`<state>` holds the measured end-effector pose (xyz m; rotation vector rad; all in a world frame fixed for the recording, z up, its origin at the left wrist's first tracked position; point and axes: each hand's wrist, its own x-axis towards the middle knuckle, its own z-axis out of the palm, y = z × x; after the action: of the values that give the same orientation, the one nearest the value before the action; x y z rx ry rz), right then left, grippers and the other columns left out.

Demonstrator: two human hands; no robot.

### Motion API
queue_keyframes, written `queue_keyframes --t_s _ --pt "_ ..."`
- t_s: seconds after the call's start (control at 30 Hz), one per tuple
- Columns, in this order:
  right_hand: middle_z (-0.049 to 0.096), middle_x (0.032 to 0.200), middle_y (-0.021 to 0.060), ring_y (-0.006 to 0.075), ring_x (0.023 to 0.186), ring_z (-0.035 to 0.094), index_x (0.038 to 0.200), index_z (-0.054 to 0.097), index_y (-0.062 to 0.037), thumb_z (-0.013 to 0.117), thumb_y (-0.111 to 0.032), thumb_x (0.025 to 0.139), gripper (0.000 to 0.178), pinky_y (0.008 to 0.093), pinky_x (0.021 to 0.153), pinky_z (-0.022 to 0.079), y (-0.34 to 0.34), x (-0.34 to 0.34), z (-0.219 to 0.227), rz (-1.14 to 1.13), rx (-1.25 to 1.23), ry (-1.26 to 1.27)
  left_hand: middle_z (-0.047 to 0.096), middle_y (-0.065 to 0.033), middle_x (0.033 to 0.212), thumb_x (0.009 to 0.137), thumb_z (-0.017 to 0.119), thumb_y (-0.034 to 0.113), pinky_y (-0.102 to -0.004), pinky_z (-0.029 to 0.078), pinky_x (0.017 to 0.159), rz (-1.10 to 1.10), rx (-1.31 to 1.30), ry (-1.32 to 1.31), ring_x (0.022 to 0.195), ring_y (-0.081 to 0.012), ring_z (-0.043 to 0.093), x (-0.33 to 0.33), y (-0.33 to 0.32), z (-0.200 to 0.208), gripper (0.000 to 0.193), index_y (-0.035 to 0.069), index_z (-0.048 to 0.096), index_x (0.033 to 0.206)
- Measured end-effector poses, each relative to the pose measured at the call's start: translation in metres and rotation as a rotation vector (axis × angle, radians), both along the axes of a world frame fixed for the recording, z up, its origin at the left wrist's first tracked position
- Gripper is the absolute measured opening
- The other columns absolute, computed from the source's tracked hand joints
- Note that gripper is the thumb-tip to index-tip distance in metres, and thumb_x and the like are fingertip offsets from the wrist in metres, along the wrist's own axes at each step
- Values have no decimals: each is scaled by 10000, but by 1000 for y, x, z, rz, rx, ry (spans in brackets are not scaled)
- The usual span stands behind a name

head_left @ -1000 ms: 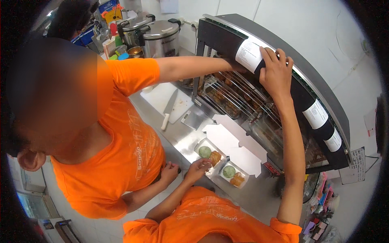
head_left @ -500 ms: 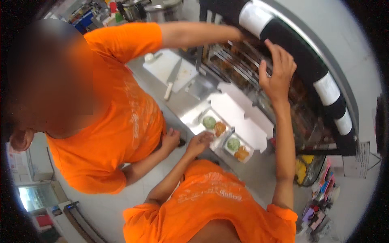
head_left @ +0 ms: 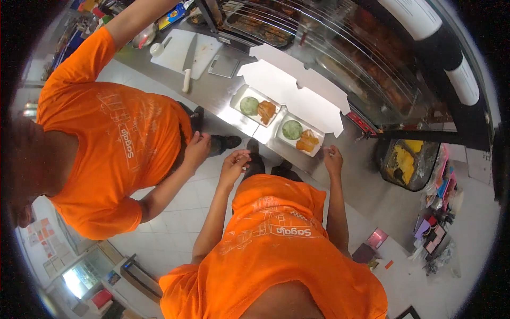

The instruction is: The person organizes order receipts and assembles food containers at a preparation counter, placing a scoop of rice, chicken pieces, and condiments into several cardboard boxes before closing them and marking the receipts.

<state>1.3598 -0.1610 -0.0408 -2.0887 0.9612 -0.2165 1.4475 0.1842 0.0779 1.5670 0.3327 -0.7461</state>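
Two white takeaway boxes stand open side by side on the steel counter, their lids raised toward the glass cabinet. In the left box [head_left: 234, 101] lie a green rice mound [head_left: 248, 106] and a browned fried piece [head_left: 266, 112]. The right box [head_left: 285, 142] holds another green mound [head_left: 292, 129] and a sliced golden fried piece [head_left: 307, 141]. My left hand [head_left: 234, 166] is curled, below the left box and apart from it, with nothing visible in it. Close to the right box's near corner, my right hand [head_left: 333, 160] has its fingers bent together, showing nothing held.
A co-worker in an orange shirt [head_left: 133, 143] stands at my left, one arm raised. A knife [head_left: 189, 63] rests on a white cutting board [head_left: 206, 53]. Beyond the boxes is a glass food cabinet [head_left: 345, 69]; a dark tray with yellow food [head_left: 409, 165] sits at the right.
My right hand has come down from the cabinet to beside the right box, its fingers now bent. My left hand has drawn back from the left box. The view has shifted.
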Motion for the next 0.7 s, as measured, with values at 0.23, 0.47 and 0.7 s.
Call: queue_keyframes --t_s 0.23,0.47,0.7 --pt "640 610 145 219 565 654 770 643 31 561 -240 836 291 337 580 503 -3 19 -21 169 208 79 617 -15 911 909 558 209 -240 453 636 -199 -43 -95 752 -95 562 -25 -38 2 222 93 595 1095" --pt "621 607 172 265 546 632 778 620 74 537 -132 792 223 388 566 486 -33 -27 -23 220 24 51 597 15 843 874 578 174 -202 432 584 -85 18 3 705 -73 543 -59 -37 -7 220 82 594 1072" --pt "644 720 196 284 660 639 866 643 85 569 -112 804 220 398 623 468 -106 -131 -39 -150 98 200 606 16 855 869 587 161 -193 430 569 6 12 35 692 -73 546 -72 -35 -24 183 105 607 1041"
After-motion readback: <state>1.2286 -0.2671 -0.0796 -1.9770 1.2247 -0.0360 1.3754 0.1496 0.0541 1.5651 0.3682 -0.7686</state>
